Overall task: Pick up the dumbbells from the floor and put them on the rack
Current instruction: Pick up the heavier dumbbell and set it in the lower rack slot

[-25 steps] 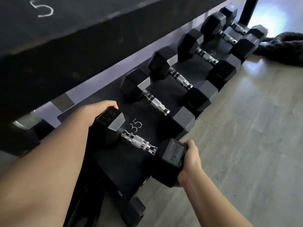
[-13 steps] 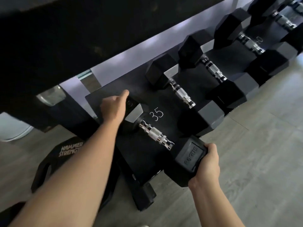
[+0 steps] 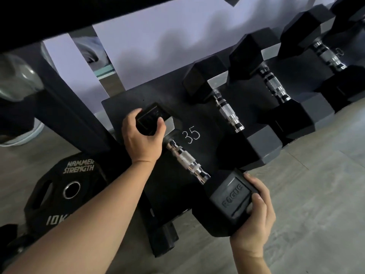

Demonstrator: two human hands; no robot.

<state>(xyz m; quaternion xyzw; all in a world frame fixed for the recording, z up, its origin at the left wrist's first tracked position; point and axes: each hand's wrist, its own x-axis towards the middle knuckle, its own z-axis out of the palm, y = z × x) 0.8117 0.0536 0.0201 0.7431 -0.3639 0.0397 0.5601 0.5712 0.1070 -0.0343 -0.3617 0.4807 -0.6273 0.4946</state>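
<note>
Gripping each hex head, not knurled handle: your left hand (image 3: 142, 138) cups far head, right hand (image 3: 254, 210) clamps near "ROGUE" head, so you steer the 35 dumbbell (image 3: 188, 165) square onto its slot. Dumbbell lies across rack shelf (image 3: 118, 107) at left end, near head overhanging front edge. Neighbouring dumbbell (image 3: 229, 113) just beside; weight plate (image 3: 65, 192) leans below rack.

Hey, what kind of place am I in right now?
Most likely a gym's free-weight area: hex dumbbells lined up on a rack marked "35", and a Hammer Strength weight plate leaning beside it.
</note>
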